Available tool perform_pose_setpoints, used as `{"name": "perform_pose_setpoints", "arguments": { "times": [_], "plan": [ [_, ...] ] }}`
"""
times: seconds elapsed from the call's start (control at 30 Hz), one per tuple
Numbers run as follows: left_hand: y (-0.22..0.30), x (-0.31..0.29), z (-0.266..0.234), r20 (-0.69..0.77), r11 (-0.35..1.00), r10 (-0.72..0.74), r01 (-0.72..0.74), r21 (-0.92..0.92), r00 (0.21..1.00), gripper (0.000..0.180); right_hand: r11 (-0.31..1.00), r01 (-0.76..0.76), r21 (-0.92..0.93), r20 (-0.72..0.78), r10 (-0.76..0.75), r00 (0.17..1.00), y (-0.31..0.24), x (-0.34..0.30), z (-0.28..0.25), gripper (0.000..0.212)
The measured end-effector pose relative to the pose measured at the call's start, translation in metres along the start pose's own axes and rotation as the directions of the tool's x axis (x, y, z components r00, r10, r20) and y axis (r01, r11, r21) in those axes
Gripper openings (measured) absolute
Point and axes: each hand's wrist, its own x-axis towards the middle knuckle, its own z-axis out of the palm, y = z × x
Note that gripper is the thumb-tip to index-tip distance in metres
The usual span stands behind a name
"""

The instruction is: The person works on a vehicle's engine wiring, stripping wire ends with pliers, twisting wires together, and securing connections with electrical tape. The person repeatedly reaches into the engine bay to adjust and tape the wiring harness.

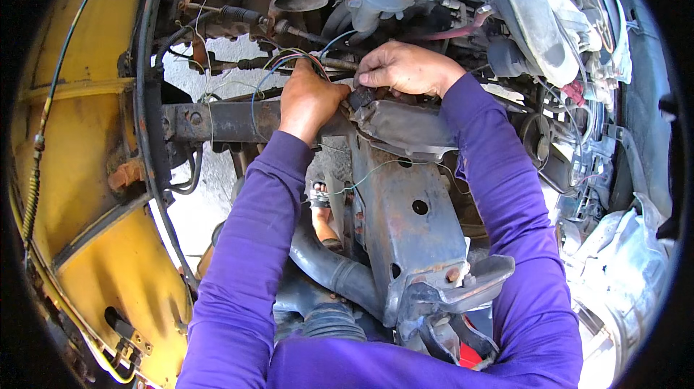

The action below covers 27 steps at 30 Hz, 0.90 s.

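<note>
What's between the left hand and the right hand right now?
In the head view, a small dark piece lies between the left hand and the right hand, which grips it; whether the left also touches it, I can't tell.

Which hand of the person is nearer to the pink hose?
Right. The right hand is just below and left of the pink hose in the picture; the left hand is lower and clearly farther left.

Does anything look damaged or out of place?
Yes: thin multicoloured wires splay unbundled by the bare left hand; a thin green wire strays over the grey metal beam; the yellow metal panel looks corroded, with a rust-brown patch.
</note>
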Motion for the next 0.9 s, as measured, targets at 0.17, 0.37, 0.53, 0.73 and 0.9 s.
{"name": "perform_pose_setpoints", "arguments": {
  "times": [0.17, 0.37, 0.53, 0.73, 0.9],
  "plan": [
    [0.001, 0.004, 0.002, 0.011, 1.000, -0.003, 0.003, -0.004, 1.000, 0.060, 0.985, -0.134, 0.111, -0.166, 0.152, 0.974, 0.000, 0.002, -0.011, 0.025],
    [0.000, 0.004, 0.004, 0.025, 0.998, 0.011, -0.009, -0.056, 1.000, 0.061, 0.985, 0.073, -0.155, -0.148, -0.097, 0.984, 0.029, 0.013, -0.014, 0.030],
    [-0.008, 0.003, 0.003, 0.014, 0.996, 0.005, -0.004, -0.090, 1.000, 0.061, 0.980, 0.152, -0.129, -0.003, -0.154, 0.988, -0.010, -0.003, 0.011, 0.043],
    [-0.009, 0.001, 0.007, -0.015, 0.998, 0.019, -0.020, -0.054, 1.000, 0.061, 0.980, 0.149, -0.134, 0.040, -0.145, 0.989, -0.010, -0.002, 0.005, 0.044],
    [-0.005, 0.002, -0.019, 0.386, 0.689, -0.159, 0.383, -0.616, 0.909, 0.046, 0.978, 0.140, -0.158, 0.050, -0.133, 0.990, -0.012, -0.003, 0.003, 0.044]
  ]
}}
